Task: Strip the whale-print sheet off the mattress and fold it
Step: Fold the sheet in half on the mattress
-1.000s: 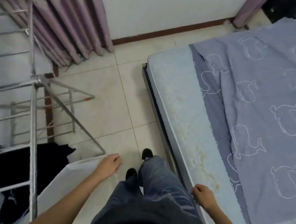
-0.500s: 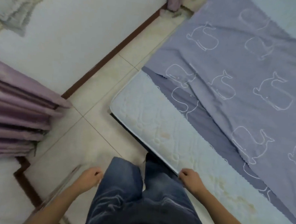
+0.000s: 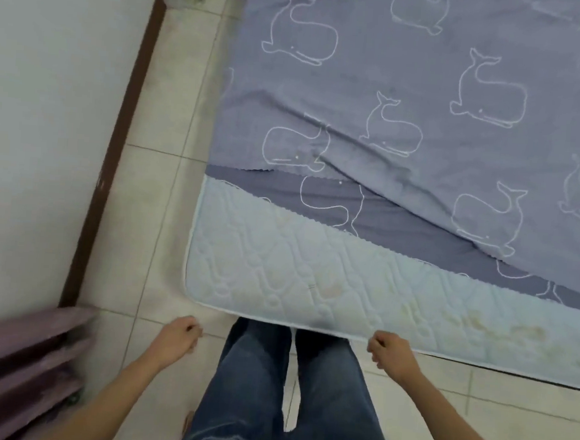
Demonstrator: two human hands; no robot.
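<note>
The sheet (image 3: 410, 101) lies spread over the far part of the mattress (image 3: 278, 274), with a band of bare quilted mattress between it and the person standing on the floor (image 3: 165, 211) at the mattress's near edge. From both hands the sheet is at 12 o'clock, across that bare band. Its near, zigzag-cut hem (image 3: 316, 218) does not run square to the body. It slants from about 10 o'clock down toward 4 o'clock, so it comes closer on the right side. The right hand (image 3: 392, 356) hangs loosely curled and holds nothing, just at the mattress edge; I cannot tell whether it touches. It is the nearer hand to the hem. The left hand (image 3: 175, 337) is also loosely curled and empty. It hangs over the floor off the mattress corner, and the hem's left end is farther up at its 12 o'clock. Reaching the hem likely calls for a lean forward — shorter for the right, longer for the left.
</note>
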